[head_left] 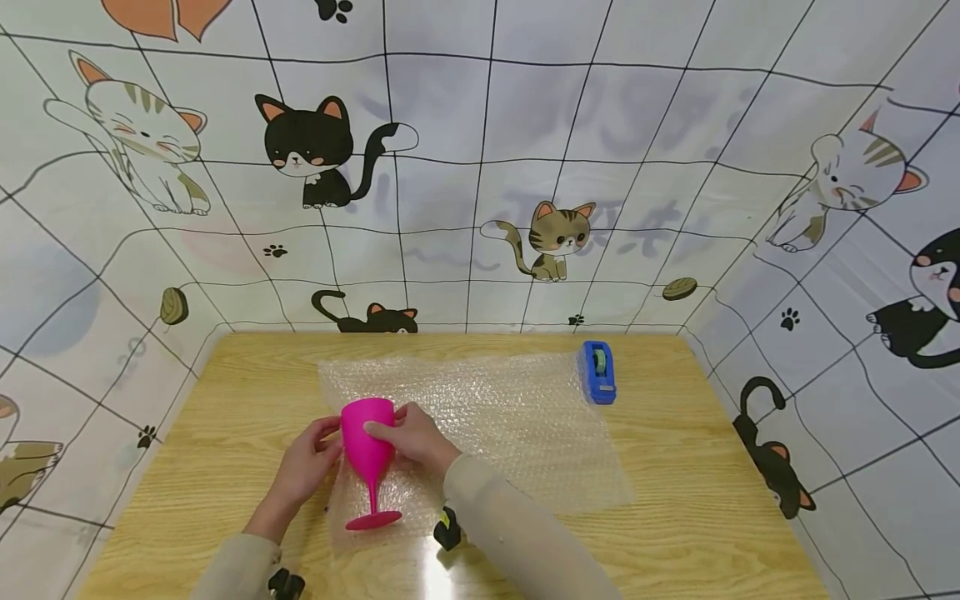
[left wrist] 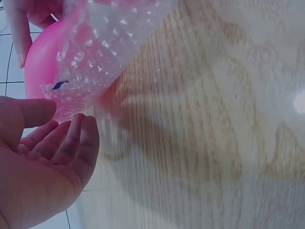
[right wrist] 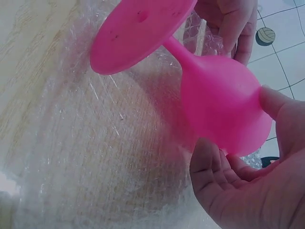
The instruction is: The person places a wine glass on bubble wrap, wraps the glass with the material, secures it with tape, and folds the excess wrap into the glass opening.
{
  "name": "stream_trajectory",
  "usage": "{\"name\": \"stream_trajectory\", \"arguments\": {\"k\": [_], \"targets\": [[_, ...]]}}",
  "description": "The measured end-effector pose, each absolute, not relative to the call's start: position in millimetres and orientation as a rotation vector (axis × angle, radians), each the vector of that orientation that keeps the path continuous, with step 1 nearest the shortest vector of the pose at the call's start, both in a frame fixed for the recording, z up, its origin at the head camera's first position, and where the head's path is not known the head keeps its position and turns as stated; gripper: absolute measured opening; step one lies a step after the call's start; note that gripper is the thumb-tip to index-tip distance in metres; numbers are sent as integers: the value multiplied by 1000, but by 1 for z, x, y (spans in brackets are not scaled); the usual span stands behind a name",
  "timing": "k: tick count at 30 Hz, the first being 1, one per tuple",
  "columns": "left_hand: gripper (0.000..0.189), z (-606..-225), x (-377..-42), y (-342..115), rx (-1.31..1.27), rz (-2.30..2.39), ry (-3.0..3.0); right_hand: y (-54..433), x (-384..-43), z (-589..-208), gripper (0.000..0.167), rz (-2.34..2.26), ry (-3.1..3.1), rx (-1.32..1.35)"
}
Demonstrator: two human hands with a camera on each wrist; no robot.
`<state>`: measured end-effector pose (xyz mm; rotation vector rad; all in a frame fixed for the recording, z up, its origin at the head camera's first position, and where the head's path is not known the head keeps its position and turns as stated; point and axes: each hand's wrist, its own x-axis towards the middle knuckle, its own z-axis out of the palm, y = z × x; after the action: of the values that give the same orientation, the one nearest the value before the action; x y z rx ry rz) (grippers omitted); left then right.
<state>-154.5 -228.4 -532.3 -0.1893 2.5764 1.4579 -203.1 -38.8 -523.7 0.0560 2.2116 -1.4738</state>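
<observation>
A bright pink plastic goblet (head_left: 367, 435) leans over the left part of a clear bubble wrap sheet (head_left: 510, 433), its round foot toward the person. My right hand (head_left: 422, 437) grips the goblet's bowl, thumb on the near side and fingers behind it. On the other side of the bowl, my left hand (head_left: 306, 467) pinches the edge of the wrap between thumb and fingertips. In the left wrist view, the lifted bubble wrap (left wrist: 102, 52) covers part of the pink bowl (left wrist: 40, 62). The right wrist view shows the foot (right wrist: 138, 36) tipped toward the camera.
A blue tape dispenser (head_left: 600, 385) stands on the sheet's far right corner. The wooden table (head_left: 697, 492) reaches back to a cat-print curtain (head_left: 442, 192), which also hangs along both sides.
</observation>
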Motion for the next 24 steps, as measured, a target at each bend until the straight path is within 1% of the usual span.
{"name": "stream_trajectory", "arguments": {"k": [14, 24], "targets": [[47, -532, -156, -226, -174, 1438, 2643, -47, -195, -509, 54, -1247, 2590, -50], [62, -527, -162, -224, -200, 1534, 2530, -34, -197, -508, 51, -1281, 2530, -78]]}}
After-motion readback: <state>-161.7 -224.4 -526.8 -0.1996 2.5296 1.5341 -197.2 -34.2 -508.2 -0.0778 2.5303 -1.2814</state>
